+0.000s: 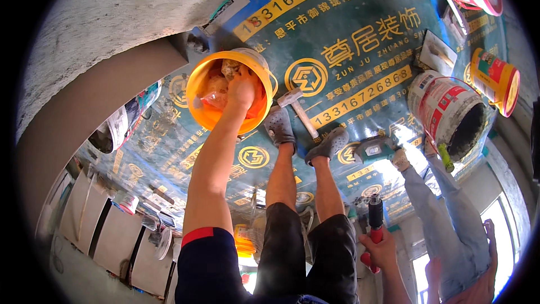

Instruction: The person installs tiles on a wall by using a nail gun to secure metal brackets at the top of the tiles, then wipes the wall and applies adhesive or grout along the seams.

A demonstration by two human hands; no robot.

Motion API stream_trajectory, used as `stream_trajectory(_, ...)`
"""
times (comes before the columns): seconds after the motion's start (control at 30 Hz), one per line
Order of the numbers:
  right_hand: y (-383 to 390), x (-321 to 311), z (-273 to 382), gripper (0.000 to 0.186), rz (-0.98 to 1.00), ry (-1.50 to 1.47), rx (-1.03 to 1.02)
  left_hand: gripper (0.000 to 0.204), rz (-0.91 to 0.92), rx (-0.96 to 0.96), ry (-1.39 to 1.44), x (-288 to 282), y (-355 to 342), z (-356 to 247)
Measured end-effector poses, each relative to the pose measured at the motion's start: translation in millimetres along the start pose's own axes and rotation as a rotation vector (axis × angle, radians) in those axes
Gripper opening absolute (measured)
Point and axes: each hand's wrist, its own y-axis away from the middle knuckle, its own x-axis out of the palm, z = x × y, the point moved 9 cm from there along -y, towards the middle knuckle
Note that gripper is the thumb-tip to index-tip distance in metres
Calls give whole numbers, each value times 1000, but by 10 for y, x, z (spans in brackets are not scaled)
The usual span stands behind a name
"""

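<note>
My left hand (242, 87) reaches down into a yellow bucket (198, 110). Its fingers close on a clear plastic bag (229, 68) with small pieces inside, though the fingertips are partly hidden. More crinkled clear plastic and something orange-red lie in the bucket. Lower right, my right hand (384, 249) grips a red and black handheld tool (376, 214), its black end pointing away from me; I cannot make out its exact kind. A mallet (304, 115) with a pale head and wooden handle lies on the floor beside the bucket, by my grey clogs (329, 145).
Green printed protective sheeting (270, 73) covers the floor. At right are a white mortar-stained bucket (436, 104), a smaller yellow bucket (495, 81), and a trowel (439, 52). Another person in grey trousers (430, 202) stands nearby. Large panels (115, 233) lean at lower left.
</note>
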Motion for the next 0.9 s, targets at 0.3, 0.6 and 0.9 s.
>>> stream_trajectory(0.3, -18, 119, -14, 32, 9, 32, -46, 25, -221, 20, 347, -46, 20, 254)
stream_trajectory(0.6, 2, 151, 37, 36, 18, 75, -60, 17, -272, -257, 772, -249, 183, 495)
stream_trajectory(0.9, 9, 198, 151, 37, 15, 77, -113, 8, -45, -386, 1284, 98, 251, 625)
